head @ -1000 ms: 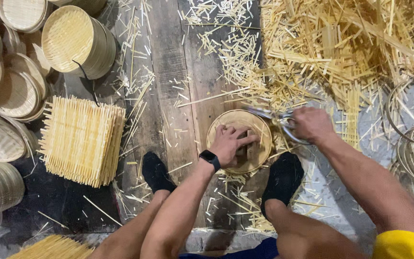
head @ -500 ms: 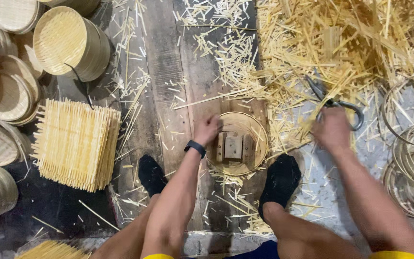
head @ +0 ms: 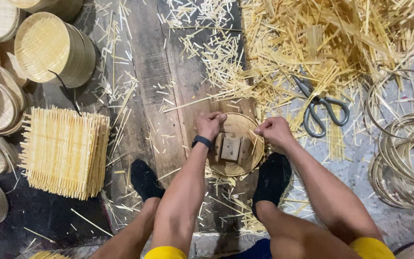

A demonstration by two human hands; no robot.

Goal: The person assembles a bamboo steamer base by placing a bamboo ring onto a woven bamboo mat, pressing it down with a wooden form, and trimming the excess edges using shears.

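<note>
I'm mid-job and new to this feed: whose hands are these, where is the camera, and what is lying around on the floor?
There is no machine here: a person works with bare hands, and the one camera sits on their head, looking down past their knees. The left hand and right hand each grip the rim of a round bamboo basket lying on a dark wooden board, with a small wooden block inside it. Scissors lie to the right among loose bamboo strips. Coiled bamboo hoops are at far right. A stack of woven mats and finished baskets sit on the left.

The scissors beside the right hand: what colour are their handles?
Dark grey, metallic-looking handles on the scissors, seen in the head view.
</note>
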